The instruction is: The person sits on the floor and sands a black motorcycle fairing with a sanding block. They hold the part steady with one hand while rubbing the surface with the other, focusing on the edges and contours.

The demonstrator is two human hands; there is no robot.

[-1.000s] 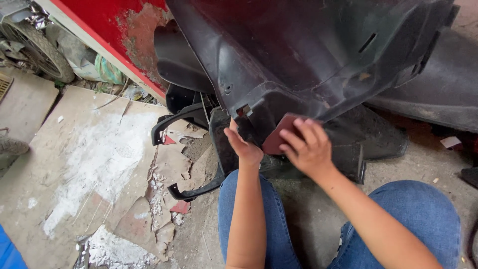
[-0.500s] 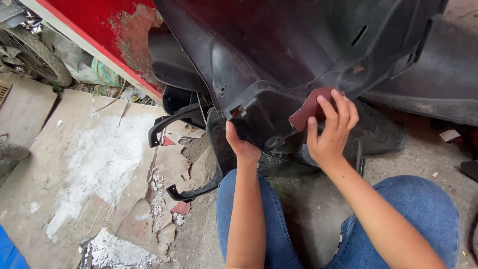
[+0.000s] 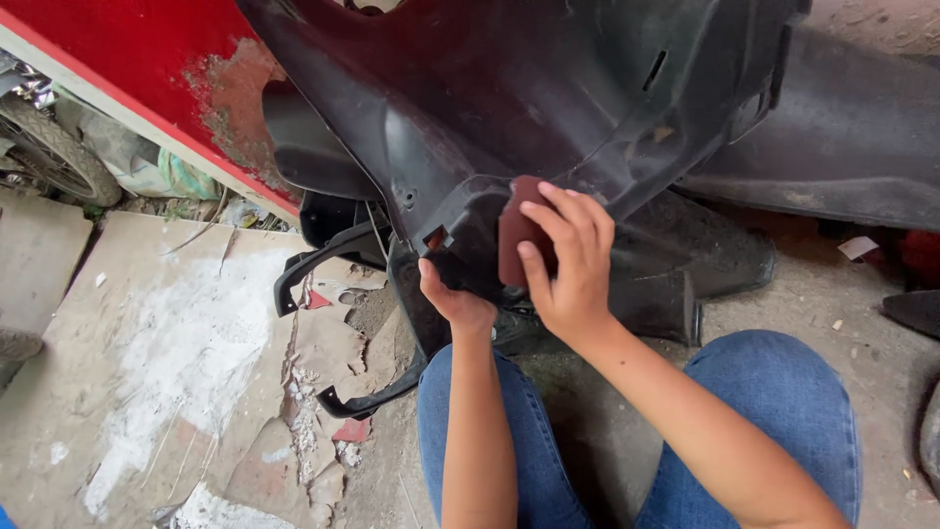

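Right hand presses a dark red sanding sheet flat against the lower edge of the black plastic panel, fingers spread over it. Left hand grips the panel's underside just beside it, above the blue-jeaned knees.

Two bare hands are being counted at the frame's centre: the left hand and the right hand. One reddish-brown sanding sheet is being seen between them. One large black plastic fairing panel is being shown across the top, one red board at upper left, one tyre at far left, and two denim-clad knees at the bottom.
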